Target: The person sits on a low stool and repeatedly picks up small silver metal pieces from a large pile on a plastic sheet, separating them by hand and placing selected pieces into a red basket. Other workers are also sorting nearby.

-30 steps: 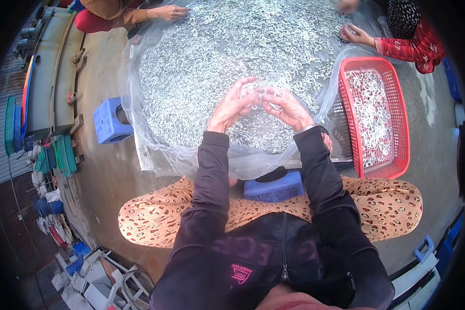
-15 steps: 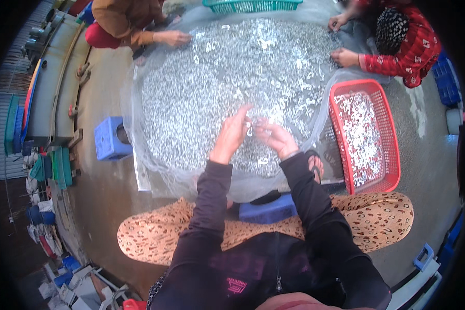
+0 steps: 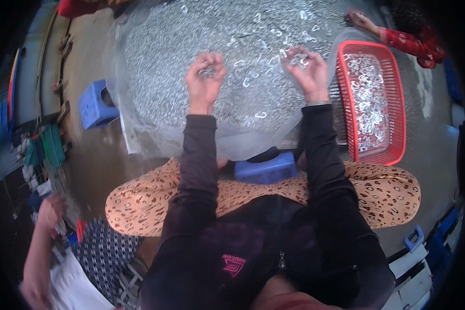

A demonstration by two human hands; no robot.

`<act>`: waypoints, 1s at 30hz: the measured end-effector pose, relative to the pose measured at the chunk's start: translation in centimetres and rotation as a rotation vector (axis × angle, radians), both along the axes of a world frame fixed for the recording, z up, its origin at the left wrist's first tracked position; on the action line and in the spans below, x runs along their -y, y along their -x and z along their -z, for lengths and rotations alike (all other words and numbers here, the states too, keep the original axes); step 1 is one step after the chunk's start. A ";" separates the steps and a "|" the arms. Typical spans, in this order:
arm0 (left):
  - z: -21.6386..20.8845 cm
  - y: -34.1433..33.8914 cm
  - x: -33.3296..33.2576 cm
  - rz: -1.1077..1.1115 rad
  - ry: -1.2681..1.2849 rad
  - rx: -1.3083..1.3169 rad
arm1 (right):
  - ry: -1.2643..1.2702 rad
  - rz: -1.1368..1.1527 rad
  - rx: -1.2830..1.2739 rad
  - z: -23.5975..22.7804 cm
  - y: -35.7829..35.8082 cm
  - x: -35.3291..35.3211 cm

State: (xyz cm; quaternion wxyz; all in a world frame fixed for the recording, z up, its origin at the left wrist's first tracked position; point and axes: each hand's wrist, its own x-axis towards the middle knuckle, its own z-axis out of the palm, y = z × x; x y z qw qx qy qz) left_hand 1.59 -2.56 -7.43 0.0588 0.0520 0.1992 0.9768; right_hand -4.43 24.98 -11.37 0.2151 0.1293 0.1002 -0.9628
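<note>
The left hand point(image 3: 206, 77) is curling its fingers, partly hiding the small bits point(image 3: 206, 71) within. The right hand point(image 3: 316, 76) is blurring and covering parts of some pale loops point(image 3: 300, 61). Pieces in the grey mass point(image 3: 160, 82) are appearing too small to tell singly. At far left, the upper edge is cutting off a co-worker in red point(image 3: 77, 7); at far right, a co-worker's hand point(image 3: 364, 22) is blurring. At near left, a bare arm point(image 3: 37, 253) is blurring too. The 2 dark sleeves point(image 3: 198, 155) are hiding parts of the spotted trousers point(image 3: 142, 201).
</note>
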 end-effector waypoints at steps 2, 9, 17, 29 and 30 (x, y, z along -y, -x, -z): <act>0.8 -0.3 -0.5 -0.100 0.243 0.263 | -0.052 0.009 0.054 -0.3 -0.1 -0.1; 6.7 0.3 -2.7 0.107 1.354 0.558 | -0.958 -0.230 -0.215 2.1 -0.4 -0.2; 9.8 -0.1 -4.1 -0.056 1.980 0.193 | -2.116 -0.595 -0.497 6.9 -4.0 2.7; 1.2 1.1 0.4 0.094 0.475 0.330 | -1.433 -0.470 -0.609 4.0 -1.1 3.0; 1.1 1.1 0.3 0.120 0.430 0.290 | -1.410 -0.543 -0.486 3.7 -1.0 2.5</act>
